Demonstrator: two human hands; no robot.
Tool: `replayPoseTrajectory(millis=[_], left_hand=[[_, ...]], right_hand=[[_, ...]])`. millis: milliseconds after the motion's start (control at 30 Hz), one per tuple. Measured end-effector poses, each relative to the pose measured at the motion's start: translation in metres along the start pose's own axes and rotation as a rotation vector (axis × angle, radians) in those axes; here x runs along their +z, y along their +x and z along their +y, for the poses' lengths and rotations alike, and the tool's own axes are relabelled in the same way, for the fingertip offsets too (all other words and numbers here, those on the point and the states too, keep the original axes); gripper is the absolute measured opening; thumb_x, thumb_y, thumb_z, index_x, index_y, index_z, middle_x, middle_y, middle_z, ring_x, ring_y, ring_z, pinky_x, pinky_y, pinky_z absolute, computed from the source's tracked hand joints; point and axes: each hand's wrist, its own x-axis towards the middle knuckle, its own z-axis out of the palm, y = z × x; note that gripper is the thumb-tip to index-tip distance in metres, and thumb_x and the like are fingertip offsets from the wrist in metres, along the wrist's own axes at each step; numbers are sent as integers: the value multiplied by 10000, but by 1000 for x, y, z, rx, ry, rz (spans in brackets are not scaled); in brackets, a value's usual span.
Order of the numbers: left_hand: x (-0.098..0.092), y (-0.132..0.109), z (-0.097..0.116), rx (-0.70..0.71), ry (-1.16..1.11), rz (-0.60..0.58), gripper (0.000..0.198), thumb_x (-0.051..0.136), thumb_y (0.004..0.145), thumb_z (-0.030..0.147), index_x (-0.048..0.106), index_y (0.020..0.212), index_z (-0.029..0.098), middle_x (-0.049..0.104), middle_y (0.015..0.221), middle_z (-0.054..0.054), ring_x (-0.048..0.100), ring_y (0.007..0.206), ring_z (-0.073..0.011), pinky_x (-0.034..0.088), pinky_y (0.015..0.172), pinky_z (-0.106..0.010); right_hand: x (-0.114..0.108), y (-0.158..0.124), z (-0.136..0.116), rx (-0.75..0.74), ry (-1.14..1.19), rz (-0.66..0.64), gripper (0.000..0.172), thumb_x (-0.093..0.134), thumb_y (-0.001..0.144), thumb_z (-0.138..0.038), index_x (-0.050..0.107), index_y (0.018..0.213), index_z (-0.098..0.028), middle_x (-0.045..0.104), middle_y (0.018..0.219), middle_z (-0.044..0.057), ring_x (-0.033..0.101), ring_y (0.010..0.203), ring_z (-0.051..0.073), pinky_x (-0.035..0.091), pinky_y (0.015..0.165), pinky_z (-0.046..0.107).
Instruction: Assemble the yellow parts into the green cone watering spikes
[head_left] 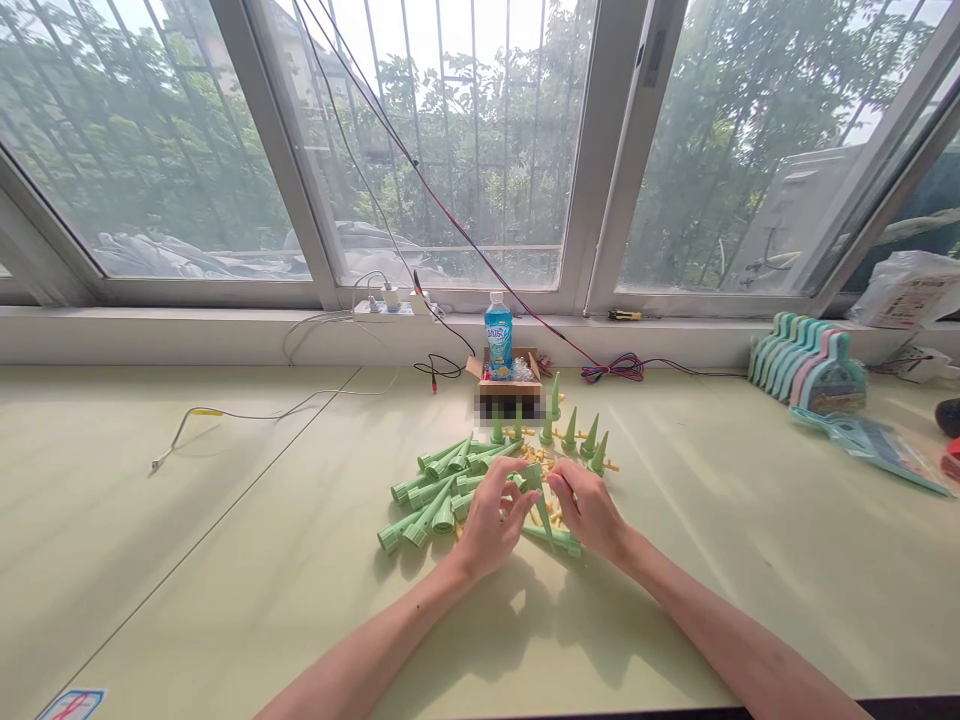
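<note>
My left hand (pixel 487 525) grips a light green plastic watering spike (pixel 544 518) near its wide end, with the point slanting downward. Close beside that wide end, my right hand (pixel 590 512) has its fingers pinched; whatever is between them is too small or hidden to make out. A pile of green spikes (pixel 424 492) lies to the left of my hands. Behind and partly beneath the hands are small yellow plastic pieces (pixel 534 462). Farther back, several spikes (pixel 590 437) stand upright on their wide ends, some with yellow pieces sticking out at the base.
A blue-labelled bottle (pixel 499 338) stands in a small cardboard box (pixel 511 388) by the wall. Cables (pixel 619 368) run along the back. Pastel plastic items (pixel 810 362) stand in a row at right, near a flat turquoise package (pixel 870 448). A grey wire (pixel 247 415) crosses the left side.
</note>
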Motion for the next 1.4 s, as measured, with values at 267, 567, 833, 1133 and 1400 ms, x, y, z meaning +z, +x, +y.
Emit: replayPoseTrajectory(millis=[267, 567, 833, 1133, 1400], left_hand=[[2, 1, 3, -77, -151, 93, 313, 405, 1001, 443, 400, 1250, 253, 499, 1052, -35, 491, 498, -28, 410, 421, -173], [3, 3, 5, -296, -465, 55, 386, 363, 969, 568, 467, 991, 197, 514, 564, 63, 371, 330, -63, 262, 327, -168], [0, 4, 10, -334, -549, -59, 411, 386, 956, 557, 527, 977, 171, 577, 567, 17, 441, 358, -86, 339, 367, -190], [0, 2, 10, -334, -550, -91, 407, 400, 963, 553, 515, 1083, 181, 593, 678, 8, 509, 412, -94, 371, 384, -194], [-2, 0, 5, -219, -371, -117, 369, 402, 979, 524, 467, 1173, 217, 545, 769, 19, 521, 466, -85, 396, 409, -197]], right_hand=[[0, 2, -5, -25, 39, 90, 257, 404, 1021, -224, 453, 770, -201, 439, 671, -32, 408, 576, 109, 348, 553, 227], [-4, 5, -11, -95, 27, 126, 155, 452, 996, -159, 561, 895, -202, 569, 761, 16, 504, 629, 132, 415, 565, 241], [-1, 3, -6, -166, 62, 56, 157, 464, 996, -173, 613, 1019, -214, 635, 906, 63, 615, 751, 163, 499, 633, 268], [-6, 6, -11, -151, 62, 55, 151, 436, 1002, -177, 572, 945, -209, 605, 806, 29, 575, 679, 149, 471, 614, 253], [-6, 3, -4, -106, -4, 25, 206, 401, 1019, -237, 528, 859, -207, 542, 718, 2, 498, 607, 137, 414, 570, 247]])
